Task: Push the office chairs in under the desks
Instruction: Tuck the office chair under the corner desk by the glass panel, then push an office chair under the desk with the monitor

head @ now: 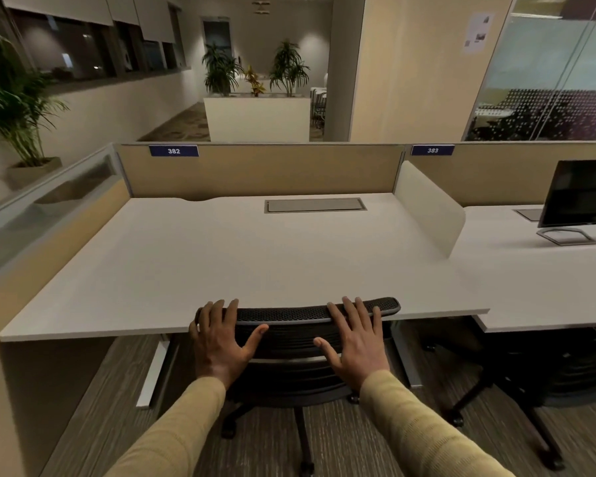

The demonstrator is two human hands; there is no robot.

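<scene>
A black mesh office chair [289, 315] stands at the front edge of the white desk [238, 256] labelled 382, its backrest top touching the desk edge and its seat under the top. My left hand [221, 342] lies on the left end of the backrest, fingers over the top rim and thumb spread on the back. My right hand [355, 339] holds the right part of the rim the same way. A second black chair [565, 370] sits under the neighbouring desk [530, 280] labelled 383; only its base and lower part show.
A monitor [582, 194] stands on desk 383. A low white divider [427, 208] separates the two desks. Beige partition panels close the back and left side. A potted palm [11, 105] is at far left, a white planter box [255, 118] beyond.
</scene>
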